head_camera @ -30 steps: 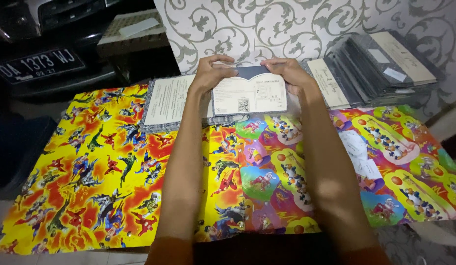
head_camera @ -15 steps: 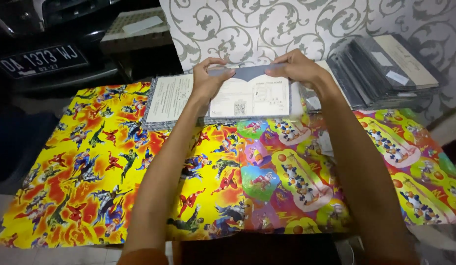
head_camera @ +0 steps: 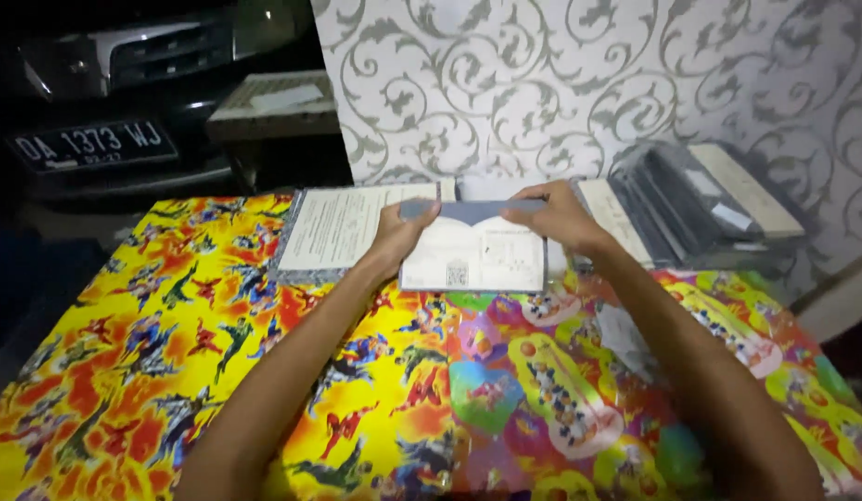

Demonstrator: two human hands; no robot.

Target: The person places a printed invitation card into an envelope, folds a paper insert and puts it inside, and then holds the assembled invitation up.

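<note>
Pinching a grey-blue flap at each end, the left hand and right hand hold it over a white booklet on cartoon-print wrapping paper. Printed sheet left, stacked folders right. Earlier, both hands lay flatter.

Table under bright cartoon-print sheets

The table is covered by yellow and multicoloured sheets; at its far edge lie a printed paper, a white booklet and stacked grey folders.
</note>
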